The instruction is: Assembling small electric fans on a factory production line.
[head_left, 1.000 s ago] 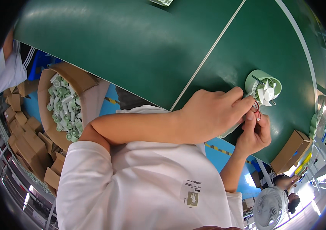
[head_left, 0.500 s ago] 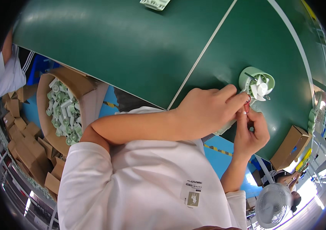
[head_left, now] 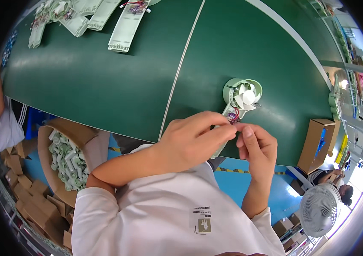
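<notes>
A handheld fan, partly assembled, lies on the green table. Its light green ring [head_left: 228,90] surrounds white blades [head_left: 248,97], and its handle runs toward me. Red wires [head_left: 236,112] and a small purple circuit board [head_left: 231,116] show in the open handle just below the ring. My left hand [head_left: 196,138] lies across the handle, hiding much of it, with its thumb and fingertips closed beside the board. From the right, my right hand [head_left: 259,147] meets those fingertips, its fingers bent and closed. Whatever is between the fingertips is too small to make out.
Several light green handle shells [head_left: 123,27], some with wires and boards, lie at the far left. A large carton [head_left: 47,147] of green parts stands left below the table. At the right edge sits a cardboard box [head_left: 313,145]; behind it are a fan [head_left: 320,209] and a person.
My view has shifted, bringing more shells into sight. My fingertips have come down from the raised red wires to the board, and the wires now lie curved in the handle.
</notes>
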Available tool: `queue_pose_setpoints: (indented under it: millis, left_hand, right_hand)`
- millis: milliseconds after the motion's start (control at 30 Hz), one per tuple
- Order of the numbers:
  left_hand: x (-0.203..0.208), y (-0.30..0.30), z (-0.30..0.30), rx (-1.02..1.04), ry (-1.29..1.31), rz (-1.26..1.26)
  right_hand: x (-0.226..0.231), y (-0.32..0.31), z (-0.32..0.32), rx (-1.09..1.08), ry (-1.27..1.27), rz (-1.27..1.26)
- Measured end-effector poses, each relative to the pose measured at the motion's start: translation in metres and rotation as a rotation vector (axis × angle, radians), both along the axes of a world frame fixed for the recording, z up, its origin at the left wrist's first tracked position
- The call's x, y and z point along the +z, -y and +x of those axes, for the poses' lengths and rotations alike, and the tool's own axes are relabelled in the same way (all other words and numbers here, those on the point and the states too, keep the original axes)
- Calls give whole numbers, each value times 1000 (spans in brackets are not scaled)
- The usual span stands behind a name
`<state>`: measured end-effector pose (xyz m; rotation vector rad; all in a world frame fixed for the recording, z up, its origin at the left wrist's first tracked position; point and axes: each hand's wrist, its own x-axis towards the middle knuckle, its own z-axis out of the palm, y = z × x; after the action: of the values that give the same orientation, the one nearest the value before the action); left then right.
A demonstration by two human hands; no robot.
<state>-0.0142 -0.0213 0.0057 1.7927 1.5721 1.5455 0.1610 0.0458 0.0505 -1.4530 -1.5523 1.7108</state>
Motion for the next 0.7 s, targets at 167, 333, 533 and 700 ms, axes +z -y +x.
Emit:
queue_pose_setpoints:
  millis: [167,333,533,700]
  left_hand:
    - [-2,-7,7,-11,101,57]
    - [-7,-6,16,-49,205,48]
    - [-11,-3,15,-37,139,78]
    - [-13,-1,13,-45,102,64]
  right_hand:
    - [4,1,-1,-18,-11,-66]
    - [-2,-1,4,-76,-65,-201]
    - [-12,0,6,-98,-165,-218]
    - [-10,-1,2,-187,-147,-221]
